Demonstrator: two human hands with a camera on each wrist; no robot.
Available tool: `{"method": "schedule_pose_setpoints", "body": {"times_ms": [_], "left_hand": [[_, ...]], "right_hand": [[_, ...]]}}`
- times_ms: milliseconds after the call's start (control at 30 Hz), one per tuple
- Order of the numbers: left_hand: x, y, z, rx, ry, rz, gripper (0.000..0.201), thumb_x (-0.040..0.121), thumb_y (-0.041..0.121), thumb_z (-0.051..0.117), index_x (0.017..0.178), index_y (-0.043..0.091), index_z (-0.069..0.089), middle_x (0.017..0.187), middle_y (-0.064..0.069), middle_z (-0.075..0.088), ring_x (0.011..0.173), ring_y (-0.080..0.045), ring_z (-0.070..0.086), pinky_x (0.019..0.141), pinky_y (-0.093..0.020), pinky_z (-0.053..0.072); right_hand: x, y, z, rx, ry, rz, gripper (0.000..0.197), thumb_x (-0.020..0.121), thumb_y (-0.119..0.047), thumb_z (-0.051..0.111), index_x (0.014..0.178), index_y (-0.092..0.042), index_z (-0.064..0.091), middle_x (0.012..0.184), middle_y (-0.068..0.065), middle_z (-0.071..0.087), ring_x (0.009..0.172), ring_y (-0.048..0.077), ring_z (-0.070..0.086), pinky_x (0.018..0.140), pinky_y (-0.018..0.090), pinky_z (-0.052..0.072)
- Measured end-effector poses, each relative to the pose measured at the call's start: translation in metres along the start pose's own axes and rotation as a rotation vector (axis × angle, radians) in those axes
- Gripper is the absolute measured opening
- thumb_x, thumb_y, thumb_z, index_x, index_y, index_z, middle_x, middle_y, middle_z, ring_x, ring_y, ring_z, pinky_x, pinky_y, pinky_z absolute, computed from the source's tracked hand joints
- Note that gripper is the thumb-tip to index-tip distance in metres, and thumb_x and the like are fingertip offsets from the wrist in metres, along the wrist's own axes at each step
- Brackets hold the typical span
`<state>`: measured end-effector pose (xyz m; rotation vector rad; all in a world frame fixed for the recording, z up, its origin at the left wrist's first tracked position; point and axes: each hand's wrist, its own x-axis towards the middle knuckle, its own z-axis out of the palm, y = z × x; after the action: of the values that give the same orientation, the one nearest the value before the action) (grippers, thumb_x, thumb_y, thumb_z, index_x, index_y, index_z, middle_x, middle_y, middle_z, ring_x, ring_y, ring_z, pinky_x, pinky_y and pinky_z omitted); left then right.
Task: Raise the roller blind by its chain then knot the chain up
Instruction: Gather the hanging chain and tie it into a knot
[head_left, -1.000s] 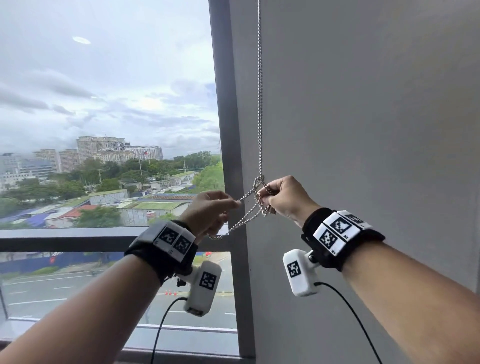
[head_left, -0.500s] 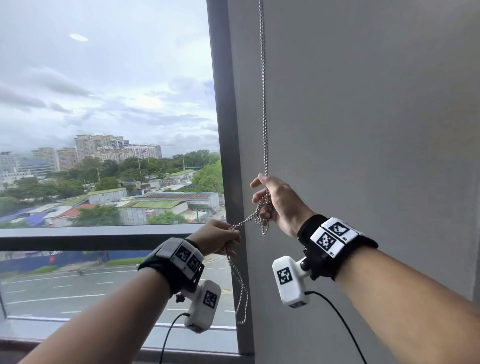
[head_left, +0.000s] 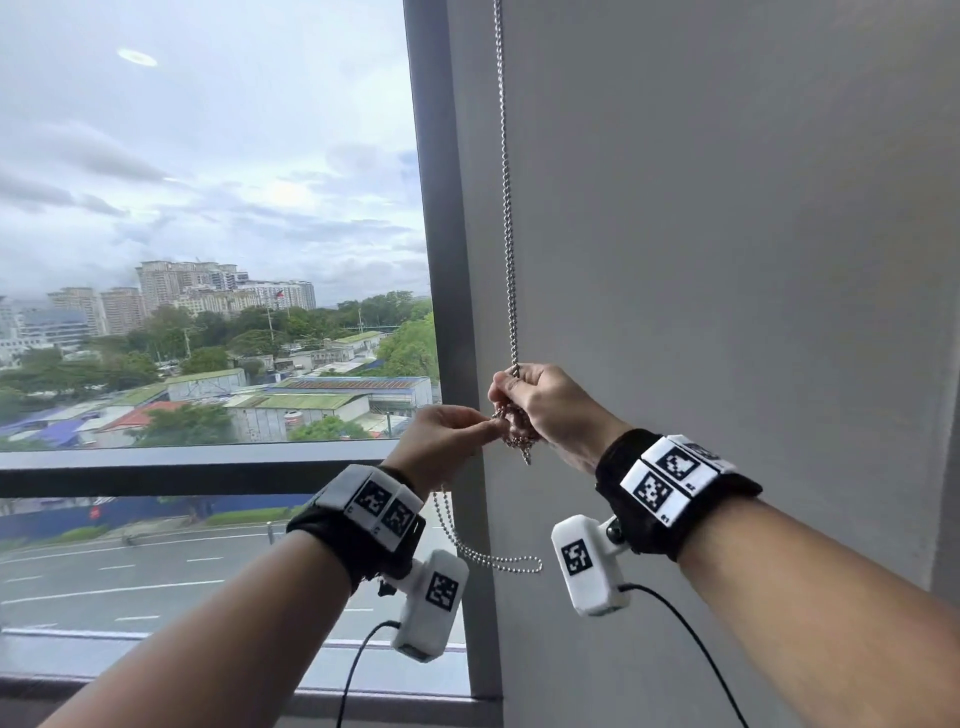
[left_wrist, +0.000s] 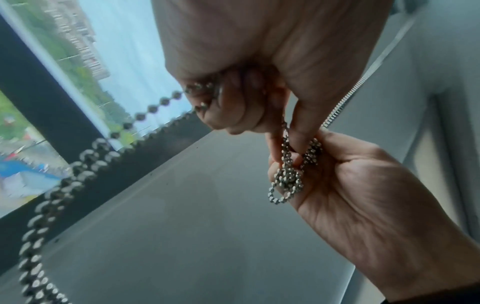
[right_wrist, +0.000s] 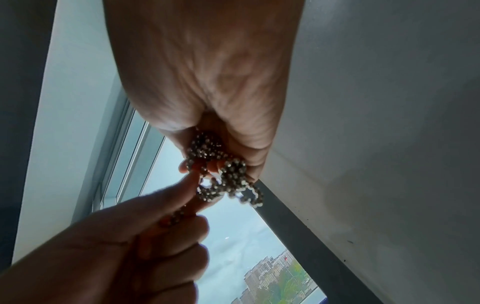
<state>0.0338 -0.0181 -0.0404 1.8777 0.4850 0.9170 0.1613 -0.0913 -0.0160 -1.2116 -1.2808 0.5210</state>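
Hands meet at a bead chain (head_left: 511, 291) that hangs taut beside the dark window frame (head_left: 441, 260), where a person works on the final part of the job. The blind fabric does not show over the glass in the head view, so the raising appears done; the knotting is under way and, by the look of it, not finished.

The right hand (head_left: 550, 410) is curled round a bunched tangle of chain (left_wrist: 287, 181) at the foot of the hanging length, gathering several loops against the palm. The left hand (head_left: 447, 441) pinches a strand between thumb and forefinger just beside that tangle, its other fingers folded in. Below the left hand a slack loop (head_left: 483, 551) sags free toward the grey wall (head_left: 727, 260). That loose length probably needs to be worked into the knot and pulled snug.

Half a second earlier the left hand was lower and apart from the right, with the strand stretched between them and the slack loop dangling longer; now the two hands are touching at the tangle.
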Motion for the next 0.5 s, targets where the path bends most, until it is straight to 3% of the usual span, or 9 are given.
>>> {"method": "schedule_pose_setpoints", "body": {"times_ms": [100,167,233,367,433,500], "left_hand": [[0.004,0.012,0.0,0.137,0.008,0.142,0.023,0.082,0.018,0.066,0.091,-0.001,0.071,0.032,0.013,0.039,0.031,0.0,0.028,0.037,-0.012,0.022],[0.006,0.017,-0.003,0.174,0.002,0.208,0.021,0.08,0.018,0.068,0.091,0.001,0.071,0.041,0.013,0.057,0.039,0.005,0.043,0.046,-0.01,0.034],[0.01,0.012,-0.009,0.216,0.014,0.245,0.024,0.075,0.024,0.073,0.081,0.001,0.07,0.054,0.006,0.065,0.049,-0.001,0.051,0.055,-0.017,0.04],[0.006,-0.011,-0.013,0.308,0.027,0.208,0.025,0.074,0.027,0.073,0.062,0.008,0.064,0.048,0.007,0.043,0.047,-0.009,0.031,0.049,-0.025,0.023],[0.001,-0.016,-0.011,0.178,0.002,0.173,0.021,0.08,0.026,0.068,0.063,0.012,0.068,0.046,0.006,0.041,0.046,-0.013,0.028,0.046,-0.026,0.019],[-0.004,-0.014,-0.007,0.097,-0.01,0.125,0.024,0.084,0.026,0.062,0.071,0.008,0.069,0.039,0.011,0.035,0.039,-0.007,0.024,0.041,-0.022,0.016]], "right_hand": [[-0.003,-0.001,-0.004,-0.004,-0.029,-0.018,0.024,0.101,-0.016,0.049,0.082,-0.007,0.06,0.059,0.001,0.051,0.046,0.008,0.041,0.048,0.019,0.037],[-0.006,0.0,-0.008,-0.018,-0.042,-0.031,0.016,0.099,-0.015,0.054,0.094,-0.005,0.065,0.053,-0.01,0.055,0.05,0.009,0.041,0.052,0.021,0.038],[-0.009,0.001,-0.011,-0.009,-0.04,-0.015,0.017,0.095,-0.011,0.059,0.108,-0.004,0.068,0.06,-0.012,0.06,0.055,0.01,0.044,0.058,0.023,0.042],[-0.008,-0.003,-0.018,0.078,-0.015,0.011,0.031,0.087,0.004,0.064,0.117,-0.002,0.065,0.084,0.005,0.062,0.069,0.013,0.055,0.068,0.025,0.049],[-0.007,-0.004,-0.02,0.007,0.022,-0.005,0.031,0.085,0.006,0.067,0.115,0.0,0.066,0.087,0.008,0.064,0.074,0.013,0.059,0.069,0.021,0.052],[-0.007,-0.004,-0.022,-0.066,0.047,-0.024,0.026,0.084,0.006,0.068,0.109,0.0,0.069,0.088,0.01,0.067,0.077,0.015,0.059,0.07,0.018,0.052]]}}
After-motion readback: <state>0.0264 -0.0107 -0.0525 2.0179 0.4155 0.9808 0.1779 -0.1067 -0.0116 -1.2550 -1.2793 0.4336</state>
